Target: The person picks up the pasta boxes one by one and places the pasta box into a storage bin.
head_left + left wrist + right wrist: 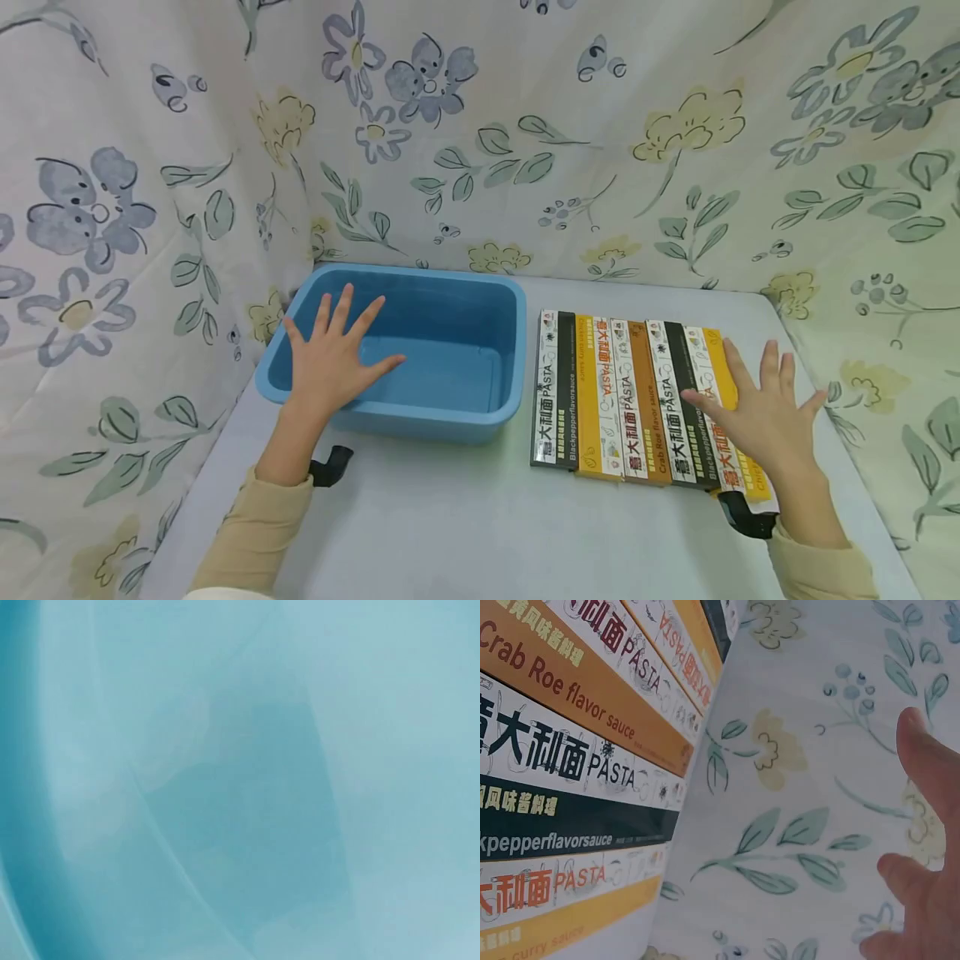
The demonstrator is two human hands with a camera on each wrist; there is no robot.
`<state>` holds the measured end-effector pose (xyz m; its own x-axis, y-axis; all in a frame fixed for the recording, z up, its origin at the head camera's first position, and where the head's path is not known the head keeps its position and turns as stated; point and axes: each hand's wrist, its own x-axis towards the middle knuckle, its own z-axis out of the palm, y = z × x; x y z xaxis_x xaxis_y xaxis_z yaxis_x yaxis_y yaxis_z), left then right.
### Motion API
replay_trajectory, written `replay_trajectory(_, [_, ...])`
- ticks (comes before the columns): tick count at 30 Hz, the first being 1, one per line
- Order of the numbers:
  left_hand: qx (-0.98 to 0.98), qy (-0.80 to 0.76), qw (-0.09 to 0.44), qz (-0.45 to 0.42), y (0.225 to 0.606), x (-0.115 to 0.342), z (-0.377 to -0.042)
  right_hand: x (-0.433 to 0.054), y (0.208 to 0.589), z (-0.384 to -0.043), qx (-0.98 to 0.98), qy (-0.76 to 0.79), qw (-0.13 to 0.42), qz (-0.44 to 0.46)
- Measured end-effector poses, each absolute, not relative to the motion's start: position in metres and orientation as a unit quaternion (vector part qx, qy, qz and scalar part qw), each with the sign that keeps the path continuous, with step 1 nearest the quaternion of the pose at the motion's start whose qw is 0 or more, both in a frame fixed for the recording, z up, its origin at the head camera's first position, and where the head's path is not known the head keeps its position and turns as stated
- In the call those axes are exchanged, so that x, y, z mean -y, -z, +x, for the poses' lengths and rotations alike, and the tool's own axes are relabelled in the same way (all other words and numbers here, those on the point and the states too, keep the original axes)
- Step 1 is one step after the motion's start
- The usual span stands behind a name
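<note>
A blue plastic basin [420, 423] stands at the back left of the table. My left hand [330, 362] hovers over its near left part, fingers spread, holding nothing; in the left wrist view only the basin's blue surface [247, 825] shows. To the right, several pasta boxes [551, 392] lie side by side in a row, with black, yellow and orange bands. Over the rightmost boxes my right hand [776, 417] is held with fingers spread and nothing in it. The right wrist view shows the box labels [570, 765] and some fingers [922, 900] at the right edge.
A white-covered table [465, 517] bears everything. Floral cloth [480, 167] hangs behind and along both sides, close to the back of the basin. Black straps [333, 467] stick out at both wrists.
</note>
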<state>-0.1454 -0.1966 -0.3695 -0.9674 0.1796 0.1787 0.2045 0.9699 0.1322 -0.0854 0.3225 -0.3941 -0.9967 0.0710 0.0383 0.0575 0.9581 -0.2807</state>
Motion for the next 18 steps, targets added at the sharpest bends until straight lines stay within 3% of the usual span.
replay_trajectory(13, [0.979,0.119,0.127,-0.107,0.374,0.209,-0.137,-0.319,0.416,-0.078,0.976,-0.194,0.075,-0.061])
replay_trajectory(18, [0.949,0.187,0.205,-0.147,0.384,0.219,-0.136,-0.321,0.423,-0.075,0.965,-0.234,0.09,-0.082])
